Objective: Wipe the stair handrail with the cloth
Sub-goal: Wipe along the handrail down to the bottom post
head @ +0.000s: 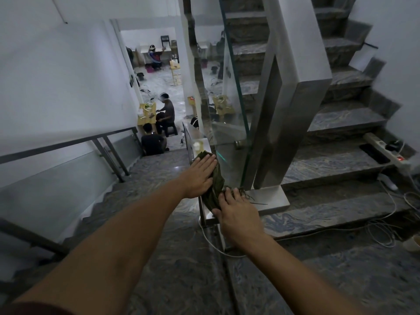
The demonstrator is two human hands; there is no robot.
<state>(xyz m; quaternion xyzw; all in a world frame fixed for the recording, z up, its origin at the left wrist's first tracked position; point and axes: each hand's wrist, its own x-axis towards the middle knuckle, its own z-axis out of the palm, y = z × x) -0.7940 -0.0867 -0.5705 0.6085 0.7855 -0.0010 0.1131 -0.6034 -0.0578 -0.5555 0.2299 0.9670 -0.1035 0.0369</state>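
A dark green cloth (pixel 217 181) with frayed threads lies stretched along the flat top of a pale metal handrail (pixel 200 142) in the middle of the view. My left hand (pixel 200 175) lies flat on the far part of the cloth, fingers together and extended. My right hand (pixel 238 212) presses on the near end of the cloth, where the rail ends, fingers curled over it. Most of the rail's near stretch is hidden under the cloth and both hands.
A glass panel (pixel 227 105) and a steel post (pixel 272 123) rise just right of the rail. Grey marble stairs go down on the left and up on the right (pixel 341 160). A power strip (pixel 384 151) and white cables lie on the steps. People sit below (pixel 159 123).
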